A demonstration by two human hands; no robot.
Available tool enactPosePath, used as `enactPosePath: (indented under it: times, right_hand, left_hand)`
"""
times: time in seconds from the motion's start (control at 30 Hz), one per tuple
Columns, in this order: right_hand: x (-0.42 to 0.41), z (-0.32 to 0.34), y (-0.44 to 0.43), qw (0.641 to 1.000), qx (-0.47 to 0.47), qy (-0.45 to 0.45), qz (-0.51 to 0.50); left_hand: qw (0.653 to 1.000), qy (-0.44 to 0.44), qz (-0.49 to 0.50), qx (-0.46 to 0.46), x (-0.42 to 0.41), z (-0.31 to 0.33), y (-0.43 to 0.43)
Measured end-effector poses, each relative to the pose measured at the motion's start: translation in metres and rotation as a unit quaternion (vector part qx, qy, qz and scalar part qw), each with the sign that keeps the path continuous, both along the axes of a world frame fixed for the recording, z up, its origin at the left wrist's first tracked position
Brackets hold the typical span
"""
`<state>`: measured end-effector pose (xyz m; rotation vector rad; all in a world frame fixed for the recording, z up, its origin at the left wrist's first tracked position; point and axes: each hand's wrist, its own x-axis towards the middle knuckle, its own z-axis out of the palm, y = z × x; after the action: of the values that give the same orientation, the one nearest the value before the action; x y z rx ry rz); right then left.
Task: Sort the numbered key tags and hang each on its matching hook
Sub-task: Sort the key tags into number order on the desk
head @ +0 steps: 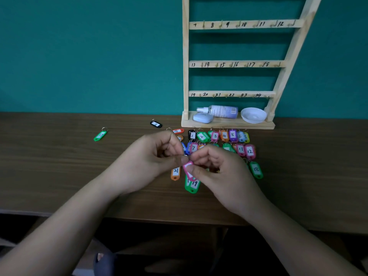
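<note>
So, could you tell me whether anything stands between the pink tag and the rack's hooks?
Nothing visible does: the pink tag is in hand, the hooks in view are bare, and the bottle and bowl sit below them.

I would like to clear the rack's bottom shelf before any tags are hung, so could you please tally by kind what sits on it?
Spray bottle: 1
White bowl: 1
Pale blue case: 1
Total: 3

A dark wooden table (59, 166) stands against a teal wall (89, 56).
</note>
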<state>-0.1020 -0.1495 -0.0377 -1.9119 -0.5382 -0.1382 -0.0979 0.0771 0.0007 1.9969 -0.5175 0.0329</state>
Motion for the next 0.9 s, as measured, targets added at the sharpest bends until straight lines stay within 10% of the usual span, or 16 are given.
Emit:
enactPosePath:
  times: [0.9]
  right_hand:
    - [0.051,0.008,-0.089,0.959,-0.218,0.088,-0.159]
  left_hand:
    - [0.971,-0.023,0.150,0.186,0.021,-0.012,0.020]
